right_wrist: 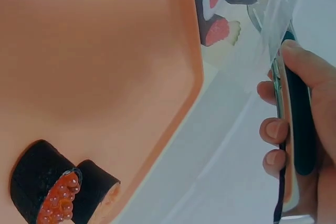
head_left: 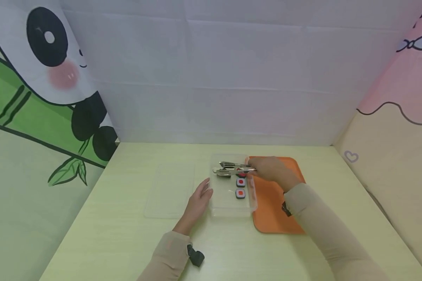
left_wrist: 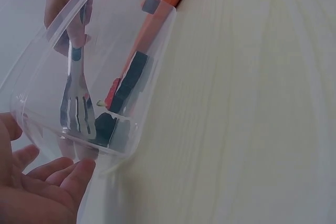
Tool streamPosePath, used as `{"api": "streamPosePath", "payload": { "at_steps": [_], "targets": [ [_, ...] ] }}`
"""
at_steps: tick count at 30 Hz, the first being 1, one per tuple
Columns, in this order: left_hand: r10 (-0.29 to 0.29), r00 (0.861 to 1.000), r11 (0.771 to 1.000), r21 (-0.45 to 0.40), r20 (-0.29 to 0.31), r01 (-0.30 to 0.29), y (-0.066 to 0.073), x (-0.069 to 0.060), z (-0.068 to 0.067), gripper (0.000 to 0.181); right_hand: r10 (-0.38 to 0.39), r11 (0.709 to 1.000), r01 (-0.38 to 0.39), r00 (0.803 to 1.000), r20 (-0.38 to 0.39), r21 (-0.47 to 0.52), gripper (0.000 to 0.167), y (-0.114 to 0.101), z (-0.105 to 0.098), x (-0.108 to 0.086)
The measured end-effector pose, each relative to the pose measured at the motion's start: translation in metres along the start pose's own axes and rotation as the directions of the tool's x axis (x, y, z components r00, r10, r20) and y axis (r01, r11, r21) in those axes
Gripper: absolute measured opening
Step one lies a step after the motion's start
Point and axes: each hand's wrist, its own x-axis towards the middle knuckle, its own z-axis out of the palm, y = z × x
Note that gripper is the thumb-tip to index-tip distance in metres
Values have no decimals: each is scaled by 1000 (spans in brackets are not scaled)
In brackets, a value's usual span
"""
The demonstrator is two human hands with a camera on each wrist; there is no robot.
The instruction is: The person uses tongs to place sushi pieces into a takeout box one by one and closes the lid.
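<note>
My right hand [head_left: 270,168] grips metal tongs [head_left: 232,170] with dark handle grips [right_wrist: 300,119]. Their tips reach down inside a clear plastic container [head_left: 228,205], beside a dark sushi piece [left_wrist: 106,128]; whether they clasp it I cannot tell. Two toy sushi rolls with white and red ends, a nearer roll [head_left: 240,193] and a farther roll [head_left: 240,182], lie in the container's right half. Another piece with a pink and pale green filling [right_wrist: 218,31] sits close by. My left hand [head_left: 198,199] touches the container's left wall, fingers loosely bent.
Right of the container, partly under its edge, lies an orange tray [head_left: 272,218]. On it are a black roll with orange roe [right_wrist: 44,182] and a smaller black roll [right_wrist: 94,190]. A flat clear lid [head_left: 170,191] lies to the left. A white curtain [head_left: 211,78] hangs behind the table.
</note>
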Motion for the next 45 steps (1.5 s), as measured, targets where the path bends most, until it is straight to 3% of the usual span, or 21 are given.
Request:
{"api": "streamPosePath", "payload": {
  "at_steps": [2, 8, 15, 27, 36, 45],
  "targets": [
    [-2, 1000, 1000, -8, 5, 2, 0, 0, 0, 51, 17, 1000, -17, 1000, 5, 9, 11, 0, -4, -4],
    [2, 1000, 1000, -17, 9, -2, -2, 0, 0, 50, 61, 998, -62, 998, -36, -24, 39, 12, -22, -31],
    [17, 1000, 1000, -19, 6, -17, -4, 0, -2, 50, 77, 997, -79, 992, -103, -24, 33, 42, -33, -73],
    [26, 1000, 999, -27, 7, -26, -8, 1, -2, 50, 158, 987, -160, 982, -104, -5, 30, 90, -24, -139],
    [27, 999, 999, -39, 23, -26, -6, 0, -2, 49, 181, 983, -182, 982, -51, -10, 31, 112, -21, -167],
    [20, 1000, 999, -43, 19, -19, -5, -1, -3, 49, 190, 982, -190, 982, -3, -5, 30, 121, -16, -176]
  ]
}}
